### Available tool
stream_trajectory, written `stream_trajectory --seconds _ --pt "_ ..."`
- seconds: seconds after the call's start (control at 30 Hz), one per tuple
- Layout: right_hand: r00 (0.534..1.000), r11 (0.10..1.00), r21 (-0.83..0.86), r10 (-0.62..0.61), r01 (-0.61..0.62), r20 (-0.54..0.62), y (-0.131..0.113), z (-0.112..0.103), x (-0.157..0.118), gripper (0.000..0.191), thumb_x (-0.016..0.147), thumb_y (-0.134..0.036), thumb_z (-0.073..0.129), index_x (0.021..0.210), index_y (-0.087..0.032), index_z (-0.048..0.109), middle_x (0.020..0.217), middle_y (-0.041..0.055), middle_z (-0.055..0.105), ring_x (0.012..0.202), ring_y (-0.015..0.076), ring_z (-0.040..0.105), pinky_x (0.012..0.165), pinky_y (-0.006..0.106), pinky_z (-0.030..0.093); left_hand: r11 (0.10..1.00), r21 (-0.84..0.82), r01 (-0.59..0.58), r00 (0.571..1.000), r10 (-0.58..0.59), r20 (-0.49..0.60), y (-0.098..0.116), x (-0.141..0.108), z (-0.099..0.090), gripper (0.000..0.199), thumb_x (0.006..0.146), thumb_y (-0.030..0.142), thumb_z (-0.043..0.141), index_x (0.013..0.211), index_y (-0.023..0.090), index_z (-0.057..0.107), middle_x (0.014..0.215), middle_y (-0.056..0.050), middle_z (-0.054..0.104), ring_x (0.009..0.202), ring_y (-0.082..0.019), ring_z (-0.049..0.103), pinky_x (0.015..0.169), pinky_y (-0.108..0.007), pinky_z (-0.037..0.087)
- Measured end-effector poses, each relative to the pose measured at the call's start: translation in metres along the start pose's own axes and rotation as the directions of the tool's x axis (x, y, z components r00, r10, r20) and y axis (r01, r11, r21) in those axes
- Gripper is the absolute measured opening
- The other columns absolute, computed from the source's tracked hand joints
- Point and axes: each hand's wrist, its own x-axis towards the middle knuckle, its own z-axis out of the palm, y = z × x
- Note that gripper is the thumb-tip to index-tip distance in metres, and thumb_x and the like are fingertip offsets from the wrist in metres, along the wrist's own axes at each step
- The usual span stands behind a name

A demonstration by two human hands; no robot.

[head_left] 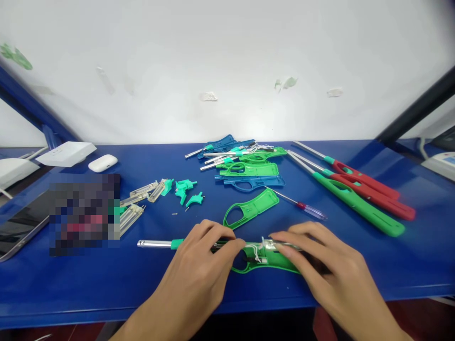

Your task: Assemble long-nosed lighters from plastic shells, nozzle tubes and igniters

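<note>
My left hand (199, 263) is closed around the front of an opened utility lighter, whose metal tube (154, 244) with a teal collar sticks out to the left. White wires (255, 250) show inside its green half shell (275, 258). Between the thumb and fingers of my right hand (330, 263) is a clear fuel tank (269, 244), held over the shell's handle part; its far end is hidden by the fingers. Just beyond my hands lies a loose green half shell (254, 208).
A screwdriver (309, 209) lies behind my right hand. Finished-looking red lighters (369, 182) and a green lighter (359, 203) are at right. Lighter parts (245, 163) pile at the back. Clear tanks (131, 218), teal triggers (183, 189) and a phone (24, 225) are at left.
</note>
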Motion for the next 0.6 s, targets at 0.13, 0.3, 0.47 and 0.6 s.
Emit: stream_trajectory --seconds 0.13,0.3,0.47,0.6 --pt "1.000 1.000 0.007 0.002 -0.002 0.029 -0.002 -0.002 -0.001 0.020 0.108 -0.028 0.062 0.115 -0.038 0.078 0.106 -0.0025 0.072 0.093 0.0146 0.074 0.081 0.024 0.060 1.000 0.028 -0.012 1.000 0.012 0.023 0.001 0.001 -0.003 0.044 0.095 -0.010 0.052 0.123 0.019 0.068 0.114 -0.008 0.067 0.101 -0.023 0.055 0.083 -0.042 0.055" --pt "0.999 1.000 0.015 -0.025 0.024 0.032 -0.001 -0.003 -0.001 0.020 0.107 -0.027 0.063 0.114 -0.036 0.080 0.104 -0.0006 0.071 0.090 0.0155 0.073 0.078 0.026 0.060 0.999 0.042 -0.034 0.999 0.033 0.029 0.001 0.000 -0.004 0.047 0.093 -0.012 0.052 0.123 0.020 0.068 0.114 -0.007 0.067 0.100 -0.022 0.056 0.084 -0.042 0.055" --pt "0.998 1.000 -0.024 -0.015 0.017 0.058 -0.001 -0.002 -0.002 0.019 0.108 -0.033 0.062 0.118 -0.040 0.078 0.109 -0.0020 0.071 0.095 0.0148 0.074 0.081 0.026 0.060 0.998 0.062 -0.023 1.000 0.022 0.012 0.005 0.000 -0.001 0.044 0.096 -0.009 0.053 0.124 0.022 0.067 0.114 -0.004 0.067 0.101 -0.021 0.058 0.088 -0.040 0.054" --pt "0.997 0.997 -0.081 -0.009 0.015 0.071 0.005 -0.001 -0.006 0.022 0.109 -0.038 0.061 0.126 -0.043 0.074 0.119 -0.0027 0.070 0.101 0.0150 0.075 0.083 0.027 0.062 0.986 0.166 0.033 0.990 -0.010 -0.137 0.004 0.001 -0.012 0.040 0.100 -0.003 0.055 0.130 0.021 0.064 0.114 -0.004 0.069 0.107 -0.021 0.057 0.094 -0.041 0.048"
